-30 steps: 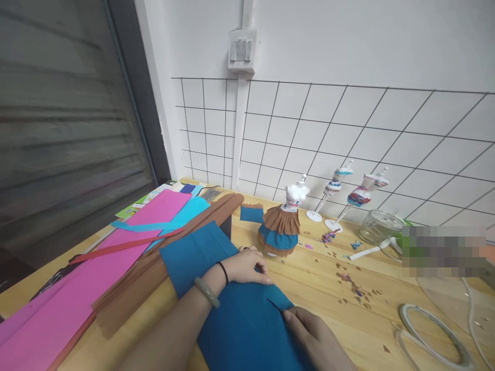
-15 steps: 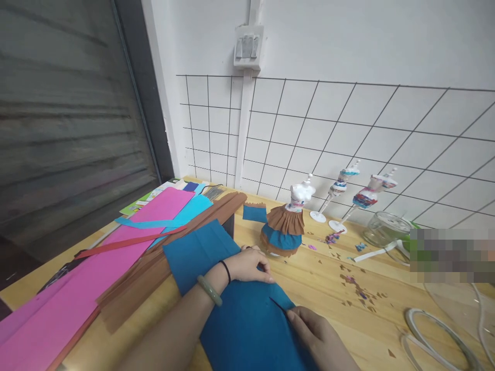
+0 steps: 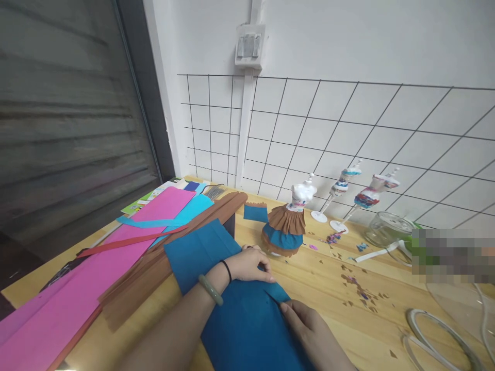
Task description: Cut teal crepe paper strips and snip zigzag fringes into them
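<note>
A long sheet of blue crepe paper [image 3: 240, 319] lies slantwise across the table in front of me. My left hand [image 3: 251, 265] rests on it with curled fingers, thumb and fingertips holding it near the right edge. Just below, my right hand [image 3: 309, 324] is closed at that edge around what look like dark scissors [image 3: 275, 299]. Only a thin dark part of them shows at a slit in the paper; the handles are hidden. Beyond my hands stands a small white dress form [image 3: 303, 194] in a tiered brown and blue paper skirt [image 3: 285, 238].
Pink paper [image 3: 96, 268], brown crepe paper [image 3: 135, 288] and a red strip [image 3: 131, 242] lie to the left. Two more dress forms [image 3: 342, 183] [image 3: 371, 196] and a glass jar [image 3: 389, 229] stand at the back right. Paper scraps [image 3: 361, 293] and coiled white tubing [image 3: 436, 330] lie on the right.
My right hand has moved slightly up and left along the paper with the scissors, and less of the dark blade shows. The left hand stays in place on the paper.
</note>
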### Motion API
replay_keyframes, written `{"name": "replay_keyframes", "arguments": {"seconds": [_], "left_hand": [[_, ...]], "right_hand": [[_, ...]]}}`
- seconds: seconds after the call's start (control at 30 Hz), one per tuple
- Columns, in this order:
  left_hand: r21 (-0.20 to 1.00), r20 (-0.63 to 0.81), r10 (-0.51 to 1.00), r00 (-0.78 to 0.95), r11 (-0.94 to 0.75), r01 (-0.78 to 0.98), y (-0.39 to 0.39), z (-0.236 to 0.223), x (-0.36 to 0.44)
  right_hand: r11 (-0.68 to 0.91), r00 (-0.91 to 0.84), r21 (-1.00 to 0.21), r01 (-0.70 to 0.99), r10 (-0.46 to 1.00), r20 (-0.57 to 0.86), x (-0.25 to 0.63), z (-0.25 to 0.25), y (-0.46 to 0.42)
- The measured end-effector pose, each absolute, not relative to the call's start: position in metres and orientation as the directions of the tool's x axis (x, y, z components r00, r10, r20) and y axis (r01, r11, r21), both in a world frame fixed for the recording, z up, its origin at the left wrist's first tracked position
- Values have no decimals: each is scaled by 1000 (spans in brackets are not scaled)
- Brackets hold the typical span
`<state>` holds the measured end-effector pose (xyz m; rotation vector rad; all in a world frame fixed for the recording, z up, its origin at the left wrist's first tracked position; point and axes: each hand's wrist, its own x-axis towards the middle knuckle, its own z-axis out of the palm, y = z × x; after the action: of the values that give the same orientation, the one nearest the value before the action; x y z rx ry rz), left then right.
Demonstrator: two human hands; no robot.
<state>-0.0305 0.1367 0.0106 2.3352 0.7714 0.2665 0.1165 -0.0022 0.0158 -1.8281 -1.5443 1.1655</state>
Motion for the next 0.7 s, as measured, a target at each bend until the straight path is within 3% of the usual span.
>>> {"name": "replay_keyframes", "arguments": {"seconds": [0.7], "left_hand": [[647, -3, 594, 804, -612, 455, 138, 9, -31]], "right_hand": [[-237, 10, -803, 546, 961, -276, 110, 15, 3]]}}
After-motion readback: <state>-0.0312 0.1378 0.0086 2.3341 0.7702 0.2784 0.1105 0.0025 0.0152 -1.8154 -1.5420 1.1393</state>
